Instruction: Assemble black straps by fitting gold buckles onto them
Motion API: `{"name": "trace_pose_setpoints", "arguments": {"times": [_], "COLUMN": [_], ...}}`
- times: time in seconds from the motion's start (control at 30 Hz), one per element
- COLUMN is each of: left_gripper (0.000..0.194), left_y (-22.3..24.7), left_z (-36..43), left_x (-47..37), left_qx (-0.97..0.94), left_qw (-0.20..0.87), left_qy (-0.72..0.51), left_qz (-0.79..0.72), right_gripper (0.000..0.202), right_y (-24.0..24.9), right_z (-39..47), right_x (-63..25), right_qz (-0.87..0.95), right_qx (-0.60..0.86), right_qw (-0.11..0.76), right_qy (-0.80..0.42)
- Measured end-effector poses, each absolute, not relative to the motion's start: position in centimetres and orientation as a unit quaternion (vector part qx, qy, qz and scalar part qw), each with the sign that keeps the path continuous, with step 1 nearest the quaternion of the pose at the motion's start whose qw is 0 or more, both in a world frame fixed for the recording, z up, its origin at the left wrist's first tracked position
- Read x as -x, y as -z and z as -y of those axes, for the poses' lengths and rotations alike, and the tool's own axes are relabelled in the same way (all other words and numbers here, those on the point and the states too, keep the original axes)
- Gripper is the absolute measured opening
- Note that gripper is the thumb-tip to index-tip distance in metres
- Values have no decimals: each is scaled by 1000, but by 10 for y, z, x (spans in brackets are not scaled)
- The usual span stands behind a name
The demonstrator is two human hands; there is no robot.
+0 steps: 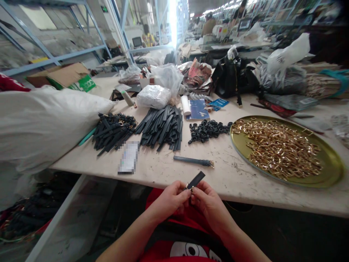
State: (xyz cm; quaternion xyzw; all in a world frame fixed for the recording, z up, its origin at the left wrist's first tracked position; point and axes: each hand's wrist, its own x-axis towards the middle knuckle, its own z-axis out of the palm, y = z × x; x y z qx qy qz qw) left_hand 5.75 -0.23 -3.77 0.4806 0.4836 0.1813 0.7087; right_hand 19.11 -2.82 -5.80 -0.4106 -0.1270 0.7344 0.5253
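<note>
Between my two hands, just over the table's front edge, is a short black strap (197, 179) with a gold buckle (189, 187) on it. My left hand (176, 198) pinches the buckle end from the left. My right hand (205, 198) is closed on the strap from the right, its fingertips meeting those of the left. The lower end of the strap is hidden by my fingers. On the table ahead lies another black strap (191, 160), with a gold buckle at its right end.
A gold tray (331, 165) of gold buckles stands right. Black loops (208, 130), loose black straps (163, 127) and buckled straps (113, 131) lie in piles. A phone (129, 157) lies front left, beside a white sack (49, 123). Plastic bags (154, 96) and a black handbag (229, 78) stand behind.
</note>
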Motion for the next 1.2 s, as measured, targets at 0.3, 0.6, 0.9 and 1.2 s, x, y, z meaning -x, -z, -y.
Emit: {"name": "trace_pose_setpoints", "arguments": {"times": [0.3, 0.6, 0.9, 1.2], "left_gripper": [27, 25, 19, 31], "left_y": [54, 55, 48, 44], "left_z": [-5, -3, 11, 9], "left_x": [-61, -66, -70, -62], "left_qx": [-506, -530, -621, -612], "left_qw": [679, 652, 510, 573], "left_qy": [-207, -173, -196, -196], "left_qz": [-489, -514, -562, -509], "right_gripper": [17, 19, 8, 26], "right_y": [64, 76, 74, 63], "right_z": [21, 20, 36, 32], "right_x": [-194, -205, -208, -213], "right_qz": [131, 267, 587, 421], "right_qx": [410, 467, 567, 494], "right_qw": [521, 478, 438, 442], "right_qy": [-737, -694, -377, -620]}}
